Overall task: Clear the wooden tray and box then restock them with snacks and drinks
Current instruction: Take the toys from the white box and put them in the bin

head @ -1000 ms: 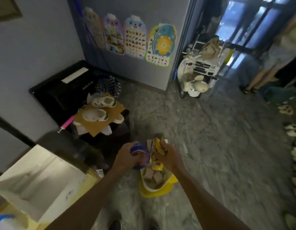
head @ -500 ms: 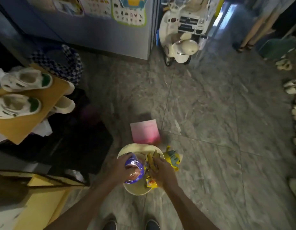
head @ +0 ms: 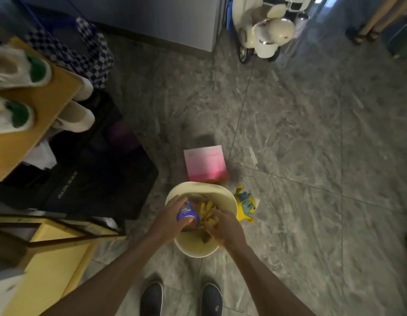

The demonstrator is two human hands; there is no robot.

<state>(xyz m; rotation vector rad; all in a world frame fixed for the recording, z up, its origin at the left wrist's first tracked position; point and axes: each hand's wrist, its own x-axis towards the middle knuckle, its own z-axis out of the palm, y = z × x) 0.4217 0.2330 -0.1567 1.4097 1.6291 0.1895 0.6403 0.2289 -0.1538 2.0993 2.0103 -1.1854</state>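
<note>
A cream waste bin [head: 223, 195] stands on the floor just ahead of my feet. Over its left half my left hand [head: 173, 215] grips a blue wrapper or can [head: 186, 213]. Beside it my right hand [head: 223, 229] reaches into the bin's right half, its fingers curled around crumpled yellow wrappers [head: 207, 213]. More scraps lie inside the bin, mostly hidden by my hands.
A pink box [head: 206, 163] lies flat on the floor behind the bin, and a yellow toy [head: 245, 205] to its right. A black cabinet [head: 95, 169] with shoes stands left; a yellow table edge [head: 59, 254] lower left. A cream toy scooter [head: 264, 30] stands at the back.
My view has tipped down toward the floor. Both hands have lowered from above the bin to its mouth, still holding the blue item and the yellow wrappers.
</note>
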